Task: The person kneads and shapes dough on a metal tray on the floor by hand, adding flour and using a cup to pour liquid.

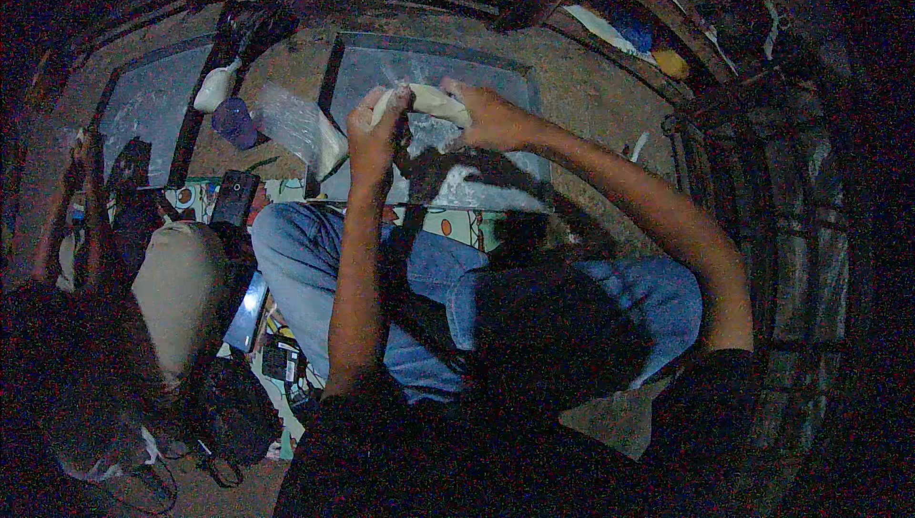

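A pale, soft, dough-like strip (437, 104) is stretched between my two hands above a grey board (367, 59) with a dark rim. My left hand (377, 121) is closed around its left end, fingers curled over it. At the other end, my right hand (484, 116) pinches it. White powder (477, 191) lies over the near part of the board, partly under my hands' shadow. Left of my left hand, a clear plastic bag (295, 124) with something whitish at its lower end rests against the board's edge. The picture is dark and grainy.
A co-worker (71, 184) sits at the left by a second powdery grey board (157, 99). Between the boards are a white container (216, 87) and a purple cup (234, 124). A dark phone (236, 197) lies on a patterned mat. Wooden frames stand at the right.
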`<state>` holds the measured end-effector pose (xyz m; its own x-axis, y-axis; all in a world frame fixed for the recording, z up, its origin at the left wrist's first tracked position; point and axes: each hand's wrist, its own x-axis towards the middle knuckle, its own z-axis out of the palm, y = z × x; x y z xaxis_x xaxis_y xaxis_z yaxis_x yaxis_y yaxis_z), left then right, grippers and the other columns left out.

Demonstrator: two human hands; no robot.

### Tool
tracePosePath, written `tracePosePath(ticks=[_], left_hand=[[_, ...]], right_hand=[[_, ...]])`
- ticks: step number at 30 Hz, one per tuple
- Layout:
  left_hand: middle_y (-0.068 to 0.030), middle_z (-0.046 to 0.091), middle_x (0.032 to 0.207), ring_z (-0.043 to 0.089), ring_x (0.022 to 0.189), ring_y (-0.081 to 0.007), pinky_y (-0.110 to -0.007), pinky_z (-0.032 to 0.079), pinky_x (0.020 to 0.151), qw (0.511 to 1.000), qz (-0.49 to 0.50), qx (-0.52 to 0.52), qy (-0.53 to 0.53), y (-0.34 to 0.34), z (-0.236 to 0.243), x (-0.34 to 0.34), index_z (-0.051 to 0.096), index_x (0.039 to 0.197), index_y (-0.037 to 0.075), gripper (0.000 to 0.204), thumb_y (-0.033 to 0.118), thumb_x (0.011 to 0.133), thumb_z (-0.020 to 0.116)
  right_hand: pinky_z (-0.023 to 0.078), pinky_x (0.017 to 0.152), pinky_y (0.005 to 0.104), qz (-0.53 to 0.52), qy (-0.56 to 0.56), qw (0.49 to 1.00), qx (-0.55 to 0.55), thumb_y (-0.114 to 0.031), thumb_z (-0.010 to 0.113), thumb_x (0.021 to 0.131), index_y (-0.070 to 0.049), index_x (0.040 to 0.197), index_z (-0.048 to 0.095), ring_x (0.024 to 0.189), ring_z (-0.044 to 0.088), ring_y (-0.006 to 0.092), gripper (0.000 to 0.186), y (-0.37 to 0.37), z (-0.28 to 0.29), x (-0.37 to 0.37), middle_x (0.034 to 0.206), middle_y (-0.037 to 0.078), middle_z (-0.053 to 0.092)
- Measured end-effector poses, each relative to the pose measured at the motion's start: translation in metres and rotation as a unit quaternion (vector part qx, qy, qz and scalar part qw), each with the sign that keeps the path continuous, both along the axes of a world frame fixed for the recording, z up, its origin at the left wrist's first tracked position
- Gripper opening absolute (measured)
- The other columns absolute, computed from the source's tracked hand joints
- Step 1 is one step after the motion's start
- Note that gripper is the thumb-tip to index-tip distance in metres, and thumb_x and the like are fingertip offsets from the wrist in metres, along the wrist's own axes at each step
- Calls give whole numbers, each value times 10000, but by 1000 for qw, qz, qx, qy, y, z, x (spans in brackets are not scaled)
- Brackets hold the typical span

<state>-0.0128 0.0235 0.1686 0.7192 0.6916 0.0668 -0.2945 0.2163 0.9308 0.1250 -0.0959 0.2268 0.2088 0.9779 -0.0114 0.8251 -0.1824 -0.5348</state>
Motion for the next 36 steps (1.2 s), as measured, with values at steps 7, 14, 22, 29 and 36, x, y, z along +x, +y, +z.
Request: tracePosePath(ticks=[7, 14, 22, 29, 36], left_hand=[[-4, 586, 635, 465, 515, -55, -239, 339, 456, 986, 28, 164, 17, -8, 4, 1, 668, 860, 2, 290, 285, 890, 616], [-9, 563, 641, 503, 541, -85, -241, 377, 469, 969, -171, -171, -60, -8, -17, 1, 635, 822, 16, 490, 458, 942, 461], [-38, 542, 557, 467, 406, -107, -251, 382, 396, 988, -105, -50, 102, -12, 1, 5, 607, 775, 23, 526, 494, 943, 444], [-66, 601, 730, 556, 571, -135, -267, 455, 524, 953, -169, -226, -112, -7, -8, 8, 564, 1056, -12, 513, 447, 943, 365], [-150, 616, 1084, 613, 944, -236, -332, 484, 842, 935, -189, -273, -129, -5, 16, -13, 486, 1225, -42, 408, 223, 915, 465]], right_hand=[[454, 848, 383, 47, 22, 992, -115, -364, 813, 657, -24, 1108, 594, 942, 598, 232, 606, 4, 27, 1, 999, 119, 648], [455, 641, 297, 17, 238, 957, -164, -426, 574, 896, -45, 1007, 623, 683, 550, 122, 400, 12, 24, 7, 786, 32, 607], [388, 485, 282, 4, 114, 991, -76, -445, 542, 920, -51, 771, 635, 523, 468, 89, 432, 11, 23, -1, 626, -3, 544], [439, 520, 274, -110, 174, 976, -64, -355, 661, 861, -43, 994, 579, 584, 541, 95, 349, 10, 12, 8, 721, 12, 591], [491, 794, 301, -23, 351, 934, -59, -269, 760, 751, -31, 1200, 506, 933, 599, 154, 569, -2, -8, 35, 1097, 60, 603]])
